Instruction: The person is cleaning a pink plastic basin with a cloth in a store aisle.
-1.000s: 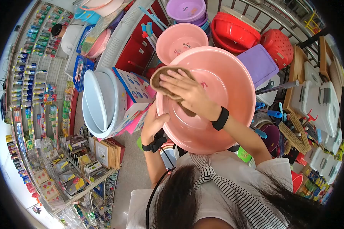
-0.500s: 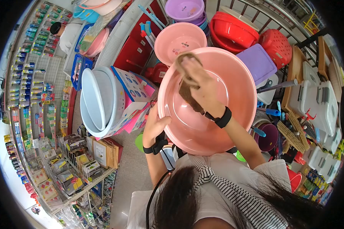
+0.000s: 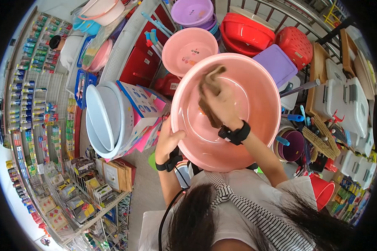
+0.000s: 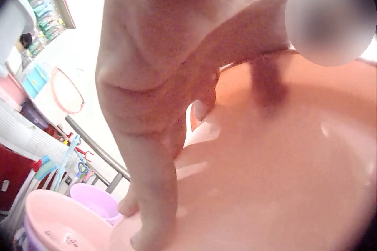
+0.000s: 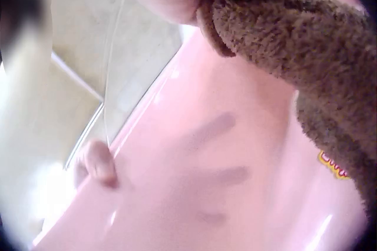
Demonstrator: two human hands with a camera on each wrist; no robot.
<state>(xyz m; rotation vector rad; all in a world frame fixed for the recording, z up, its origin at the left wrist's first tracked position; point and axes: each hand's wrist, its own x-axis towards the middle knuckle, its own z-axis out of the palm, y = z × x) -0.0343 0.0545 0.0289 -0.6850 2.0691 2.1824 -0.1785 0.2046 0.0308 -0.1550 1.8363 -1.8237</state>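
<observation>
A large pink basin [image 3: 255, 138] is held in front of the person's waist, its open side facing up. At its left rim my left hand [image 3: 166, 140] grips the wall, thumb over the inside and fingers behind. In the right wrist view those fingers show as dark shadows through the plastic wall [image 5: 177, 186]. Inside the basin my right hand [image 3: 223, 104] holds a fluffy brown cloth [image 5: 294, 39] against the far left part of the wall. Part of the cloth hangs below the palm, over the basin's printed label [image 5: 333, 165]. Motion blurs the right fingers in the head view.
A smaller pink basin [image 3: 188, 46] stands just beyond the rim. Pale blue tubs [image 3: 98, 121] and a box [image 3: 140, 100] are to the left. Red basins [image 3: 243, 31], a purple lid [image 3: 273, 66] and lidded clear boxes [image 3: 347, 113] crowd the right. Shelves of packaged goods line the far left.
My right hand has moved with the brown cloth from the basin's left rim down and rightward into the inside. My left hand keeps its hold on the rim.
</observation>
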